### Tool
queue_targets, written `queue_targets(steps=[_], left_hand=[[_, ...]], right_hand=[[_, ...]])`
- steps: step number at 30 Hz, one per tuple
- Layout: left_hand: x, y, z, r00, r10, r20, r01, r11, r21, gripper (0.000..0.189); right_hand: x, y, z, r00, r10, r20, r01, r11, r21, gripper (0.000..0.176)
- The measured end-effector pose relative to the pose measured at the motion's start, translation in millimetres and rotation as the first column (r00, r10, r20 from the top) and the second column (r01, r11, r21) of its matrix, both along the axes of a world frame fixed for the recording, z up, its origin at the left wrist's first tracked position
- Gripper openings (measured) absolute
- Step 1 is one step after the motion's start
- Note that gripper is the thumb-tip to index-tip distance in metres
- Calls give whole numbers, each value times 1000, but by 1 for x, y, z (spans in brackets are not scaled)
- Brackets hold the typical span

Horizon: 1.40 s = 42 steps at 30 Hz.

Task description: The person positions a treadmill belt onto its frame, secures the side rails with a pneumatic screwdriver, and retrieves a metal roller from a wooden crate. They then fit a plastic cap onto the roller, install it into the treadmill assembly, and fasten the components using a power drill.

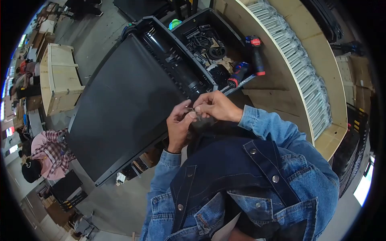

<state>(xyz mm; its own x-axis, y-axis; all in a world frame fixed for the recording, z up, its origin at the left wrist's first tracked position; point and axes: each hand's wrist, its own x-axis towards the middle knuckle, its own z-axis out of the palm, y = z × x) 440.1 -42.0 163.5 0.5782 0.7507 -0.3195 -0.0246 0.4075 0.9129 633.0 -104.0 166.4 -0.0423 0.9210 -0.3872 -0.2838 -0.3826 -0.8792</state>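
Grey floor (116, 205) lies around one black panel (124, 92), two power tools (257, 58) (239, 74) and two hands (179, 123) (219, 106) pinching something tiny (191, 109).

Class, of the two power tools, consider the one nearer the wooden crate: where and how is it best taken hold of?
Probably by the narrow dark middle of the power tool, coming from above. It runs long and slim between wider, red-marked ends, so fingers could wrap it; the other power tool crowds its lower left.

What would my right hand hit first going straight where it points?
Your right hand would likely meet your left hand first; the black panel lies beyond, though its depth is unclear.
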Motion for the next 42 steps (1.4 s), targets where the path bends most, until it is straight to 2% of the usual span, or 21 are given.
queue_targets(steps=[1, 2, 3, 5, 7, 9, 10, 12, 17, 19, 21, 22, 24, 27, 32, 35, 36, 37, 39, 41, 42], left_hand=[[-2, 8, 6, 1000, -22, 22, 23, 999, -38, 36], [-11, 18, 4, 998, -58, -19, 58, 998, -6, 38], [-16, 26, 8, 998, -69, -14, 69, 998, -7, 38], [-21, 40, 20, 973, -83, -214, 138, 957, 254, 36], [-21, 55, 22, 974, -127, -189, 179, 940, 291, 36], [-16, 69, 28, 823, -274, -497, 528, 692, 492, 37], [-12, 73, 29, 827, -277, -489, 525, 691, 497, 37], [-4, 79, 28, 838, -239, -491, 533, 163, 830, 39], [8, 106, 10, 646, -396, -653, 707, -14, 707, 34], [18, 117, 7, 572, -468, -674, 736, -71, 674, 31], [28, 124, 5, 346, -534, -771, 836, -197, 512, 28], [36, 127, 7, 348, -533, -771, 837, -193, 512, 28], [52, 132, 12, 75, -534, -842, 915, -300, 271, 35], [68, 132, 22, -73, -542, -837, 946, -304, 115, 34], [57, 136, 3, 103, -614, -783, 879, -313, 361, 36], [65, 135, 4, 89, -591, -802, 883, -326, 338, 35], [64, 135, 2, 94, -592, -800, 888, -314, 337, 34], [57, 134, 0, 99, -591, -800, 899, -291, 326, 34], [60, 133, 4, 46, -565, -824, 909, -318, 269, 35], [59, 132, 4, 53, -592, -804, 929, -266, 257, 34], [61, 131, 9, 32, -589, -808, 941, -255, 223, 34]], right_hand=[[5, 4, -1, 1000, -5, 9, 5, 1000, -3, 10], [10, 10, -3, 915, -19, 404, -83, 969, 233, 10], [12, 13, -4, 684, -129, 718, -250, 883, 397, 10], [15, 17, 3, 586, -75, 807, -287, 912, 294, 12], [14, 20, -1, 399, 28, 917, -451, 876, 169, 10], [9, 19, 1, 385, 41, 922, -459, 875, 153, 11], [7, 20, 2, 374, 48, 926, -467, 873, 144, 12], [1, 25, -8, 353, 37, 935, -500, 852, 155, 11], [-11, 16, -13, 344, -25, 939, -471, 860, 195, 11], [-19, 12, -17, 454, -153, 878, -286, 908, 306, 13], [-31, 5, -17, 489, -223, 843, -198, 913, 356, 14], [-35, 2, -16, 520, -293, 802, -107, 909, 402, 17], [-39, -3, -17, 521, -294, 801, -123, 903, 412, 19], [-32, -11, -18, 565, -306, 767, -144, 878, 457, 22], [27, -24, -9, 694, -85, 715, -251, 902, 350, 23], [117, -26, -46, 354, -601, 716, 315, 798, 514, 35], [152, -28, -66, 161, -646, 746, 475, 713, 516, 40], [190, -35, -93, -180, -460, 869, 419, 764, 491, 49], [245, -30, -133, 18, -115, 993, 629, 774, 78, 66], [284, -15, -165, 447, -196, 873, 579, 807, -116, 52], [287, -3, -168, 453, -160, 877, 584, 797, -156, 49]])
